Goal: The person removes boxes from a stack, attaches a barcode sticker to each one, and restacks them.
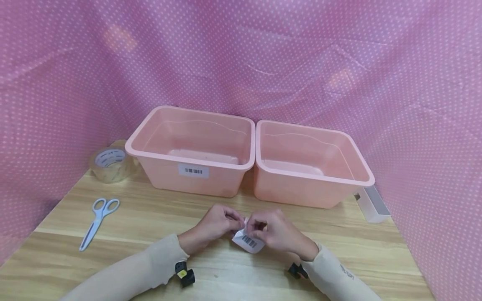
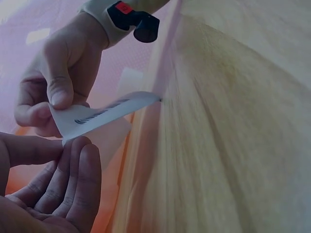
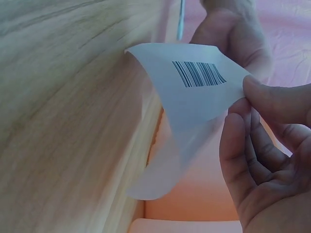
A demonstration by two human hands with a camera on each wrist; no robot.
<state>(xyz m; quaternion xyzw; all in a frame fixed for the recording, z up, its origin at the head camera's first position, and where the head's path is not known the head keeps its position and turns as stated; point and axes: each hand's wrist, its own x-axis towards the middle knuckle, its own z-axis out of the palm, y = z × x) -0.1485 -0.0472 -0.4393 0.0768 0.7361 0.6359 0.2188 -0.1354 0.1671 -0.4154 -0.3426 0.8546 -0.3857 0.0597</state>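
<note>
Both hands meet over the table at a white barcode sticker [image 1: 251,243], in front of the two bins. My right hand [image 1: 278,232] pinches one corner of it between thumb and fingertips, as the right wrist view of the sticker [image 3: 194,104] shows. At the neighbouring edge my left hand [image 1: 212,225] pinches it too, with the other fingers loosely bent in the left wrist view. Beneath the printed face, a second pale layer [image 3: 158,182] hangs apart from it at one end. The printed sheet curves, its barcode facing up.
A pink bin [image 1: 196,182] with a barcode label [image 1: 193,170] on its front stands beside a second pink bin [image 1: 293,194]. Left of them lie a roll of clear tape [image 1: 111,171] and blue-handled scissors [image 1: 97,219]. A white box [image 1: 373,205] sits at the right edge.
</note>
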